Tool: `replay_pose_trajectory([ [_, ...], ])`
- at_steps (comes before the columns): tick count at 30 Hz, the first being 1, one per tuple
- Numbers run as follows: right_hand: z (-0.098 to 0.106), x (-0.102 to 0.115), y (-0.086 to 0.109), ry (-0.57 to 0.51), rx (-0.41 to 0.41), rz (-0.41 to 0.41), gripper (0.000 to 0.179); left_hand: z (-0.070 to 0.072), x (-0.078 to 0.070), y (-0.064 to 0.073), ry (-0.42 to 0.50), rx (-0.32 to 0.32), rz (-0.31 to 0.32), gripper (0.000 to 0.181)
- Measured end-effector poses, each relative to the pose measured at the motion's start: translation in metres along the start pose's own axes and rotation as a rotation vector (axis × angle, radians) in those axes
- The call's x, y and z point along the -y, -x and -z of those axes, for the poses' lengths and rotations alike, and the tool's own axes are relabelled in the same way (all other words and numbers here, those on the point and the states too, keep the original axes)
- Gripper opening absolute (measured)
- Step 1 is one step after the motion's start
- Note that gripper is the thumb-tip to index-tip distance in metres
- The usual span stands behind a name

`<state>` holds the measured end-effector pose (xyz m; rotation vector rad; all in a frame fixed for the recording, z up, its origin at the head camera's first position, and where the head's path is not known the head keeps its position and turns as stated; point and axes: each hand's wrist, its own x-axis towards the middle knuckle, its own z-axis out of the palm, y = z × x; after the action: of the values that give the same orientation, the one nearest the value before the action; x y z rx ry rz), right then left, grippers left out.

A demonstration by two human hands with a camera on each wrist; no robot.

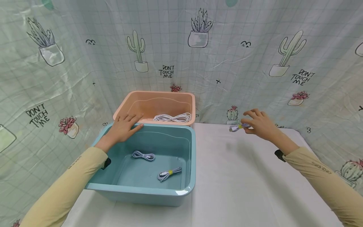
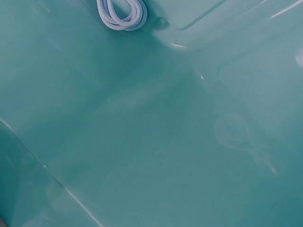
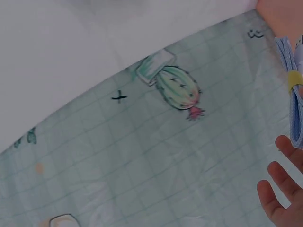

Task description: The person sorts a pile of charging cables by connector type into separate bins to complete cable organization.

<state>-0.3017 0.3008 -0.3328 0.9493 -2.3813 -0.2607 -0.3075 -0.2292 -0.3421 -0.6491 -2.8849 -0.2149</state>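
My right hand [image 1: 259,124] pinches a folded charging cable [image 1: 239,127] above the white table; in the right wrist view this bluish cable [image 3: 296,106] has a yellow tie round its middle. My left hand [image 1: 122,127] rests on the far rim of the teal bin [image 1: 141,189], fingers spread and holding nothing. Inside that bin lie two more bundled cables: a looped one [image 1: 143,155] towards the back, and one with a yellow tie [image 1: 169,173] nearer the front right. The left wrist view shows the bin's inside and a cable's loop [image 2: 124,16], but no hand.
Behind the teal bin stands an orange bin [image 1: 158,96] with white cables [image 1: 173,118] in it. A cactus-print curtain [image 1: 175,56] hangs at the back and sides. The white table [image 1: 227,176] extends to the right of the bins.
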Motion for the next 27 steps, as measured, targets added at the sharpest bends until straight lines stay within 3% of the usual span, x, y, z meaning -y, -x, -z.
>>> replay_pose_trajectory([
  [9, 0.015, 0.015, -0.016, -0.045, -0.087, 0.096, 0.022, -0.001, 0.001, 0.000, 0.001, 0.007, 0.005, 0.058],
  [23, 0.047, 0.044, -0.049, -0.067, -0.158, 0.193, 0.026, -0.001, 0.000, -0.002, 0.001, 0.003, 0.006, 0.059],
  [27, 0.056, 0.051, -0.060, -0.096, -0.180, 0.224, 0.017, -0.001, 0.000, -0.001, -0.001, 0.006, 0.010, 0.058],
])
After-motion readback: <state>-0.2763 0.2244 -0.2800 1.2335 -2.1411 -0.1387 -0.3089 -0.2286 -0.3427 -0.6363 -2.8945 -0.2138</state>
